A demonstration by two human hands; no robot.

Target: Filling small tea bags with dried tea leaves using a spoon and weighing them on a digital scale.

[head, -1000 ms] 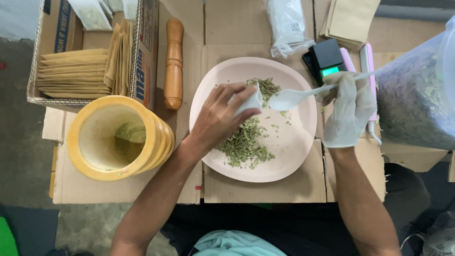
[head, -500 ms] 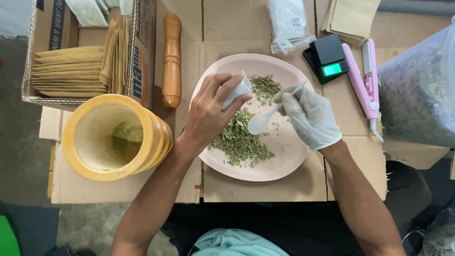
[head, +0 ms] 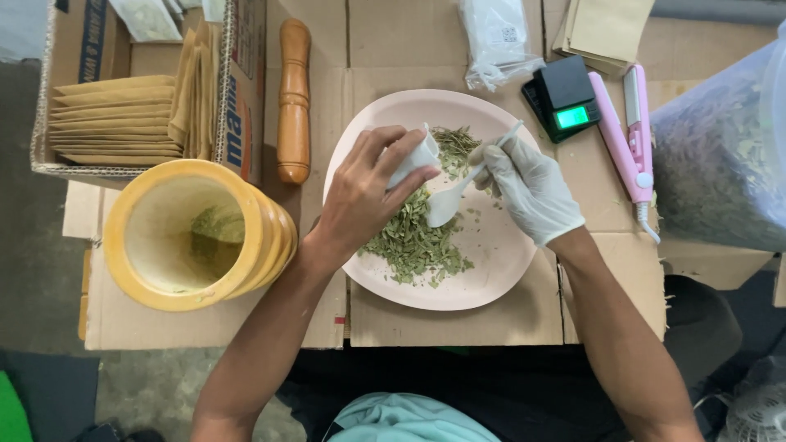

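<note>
A pale pink plate (head: 491, 270) lies on flattened cardboard, with a heap of dried green leaves (head: 413, 241) on it. My left hand (head: 360, 196), bare, holds a small white pouch (head: 416, 155) tilted over the plate. My right hand (head: 528, 188) wears a white glove and grips a white plastic spoon (head: 449, 205). The spoon's bowl rests low on the leaves, just beneath the pouch's mouth.
A yellow wooden mortar (head: 192, 237) with green powder stands at the left, a wooden pestle (head: 293, 102) behind it. A box of brown envelopes (head: 115, 119) sits far left. A small black scale (head: 566, 102), a pink sealer (head: 626, 143) and a big bag of leaves (head: 720, 164) lie right.
My right hand has swung the spoon from the right side by the big bag back over the plate and down onto the leaves beside the pouch. My left hand stayed over the plate.
</note>
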